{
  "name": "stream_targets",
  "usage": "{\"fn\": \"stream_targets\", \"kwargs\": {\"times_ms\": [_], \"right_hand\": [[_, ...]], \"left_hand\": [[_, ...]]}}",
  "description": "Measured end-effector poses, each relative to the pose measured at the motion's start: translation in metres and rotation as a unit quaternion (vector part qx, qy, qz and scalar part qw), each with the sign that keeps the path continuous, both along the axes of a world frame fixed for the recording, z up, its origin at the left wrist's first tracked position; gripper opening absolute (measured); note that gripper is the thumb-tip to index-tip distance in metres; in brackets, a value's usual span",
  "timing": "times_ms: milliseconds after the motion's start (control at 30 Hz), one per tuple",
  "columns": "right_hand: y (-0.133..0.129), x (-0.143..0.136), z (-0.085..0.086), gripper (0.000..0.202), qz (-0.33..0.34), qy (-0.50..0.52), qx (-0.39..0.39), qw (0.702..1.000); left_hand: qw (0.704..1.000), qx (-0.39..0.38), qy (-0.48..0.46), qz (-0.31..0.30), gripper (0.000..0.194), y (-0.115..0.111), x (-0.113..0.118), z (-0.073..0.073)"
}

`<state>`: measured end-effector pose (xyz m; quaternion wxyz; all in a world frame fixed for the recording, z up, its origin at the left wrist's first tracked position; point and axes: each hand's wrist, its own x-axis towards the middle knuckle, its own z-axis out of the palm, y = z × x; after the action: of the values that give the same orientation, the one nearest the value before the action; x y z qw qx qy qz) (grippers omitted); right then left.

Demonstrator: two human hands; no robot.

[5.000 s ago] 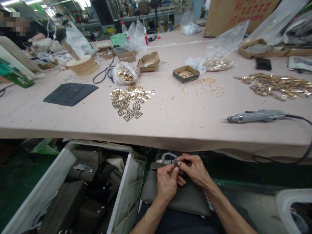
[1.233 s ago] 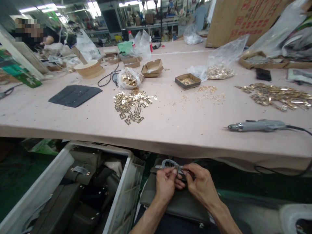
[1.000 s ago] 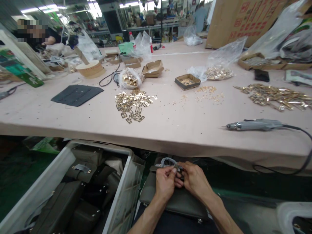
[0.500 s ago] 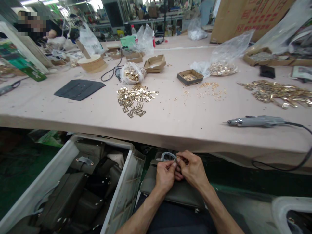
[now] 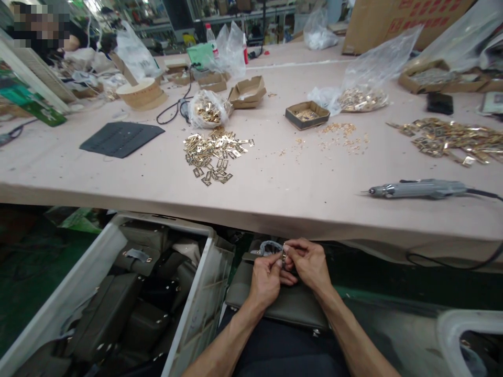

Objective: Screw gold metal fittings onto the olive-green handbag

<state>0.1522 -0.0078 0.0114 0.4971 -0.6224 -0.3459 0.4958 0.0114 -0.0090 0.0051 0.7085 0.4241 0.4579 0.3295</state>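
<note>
A dark olive bag lies across my lap, with a plastic-wrapped handle at its far side. Over it my left hand and my right hand meet, fingertips pinched together. Between them a small shiny metal fitting shows, mostly covered by my fingers. My right thumb and forefinger grip its upper part, while my left thumb and fingers close at its lower end. Whether the fitting is joined to the bag is hidden. A small metal stud shows at the bag's near edge.
Left of my lap, a white crate holds several dark bags. On the table lie gold metal plates, small gold parts in a box, more gold pieces and an electric screwdriver. A person sits far left.
Both hands stay together over the bag; my fingers have shifted slightly and more of the metal fitting shows between them. The camera view has tilted and moved a little.
</note>
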Motion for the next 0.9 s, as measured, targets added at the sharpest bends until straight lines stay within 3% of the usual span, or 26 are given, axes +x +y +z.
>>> {"fn": "stream_targets", "kwargs": {"times_ms": [367, 600, 900], "right_hand": [[-0.002, -0.004, 0.004, 0.032, -0.005, -0.046, 0.009, 0.999], [-0.001, -0.001, 0.001, 0.021, 0.013, -0.154, 0.044, 0.987], [-0.004, -0.005, 0.010, 0.023, 0.013, -0.120, 0.013, 0.993]], "left_hand": [[1.000, -0.011, -0.012, 0.008, 0.058, 0.000, 0.003, 0.002], [0.999, -0.023, -0.028, 0.034, 0.060, -0.003, 0.005, 0.006], [0.999, -0.017, -0.043, 0.028, 0.057, -0.006, 0.001, 0.002]]}}
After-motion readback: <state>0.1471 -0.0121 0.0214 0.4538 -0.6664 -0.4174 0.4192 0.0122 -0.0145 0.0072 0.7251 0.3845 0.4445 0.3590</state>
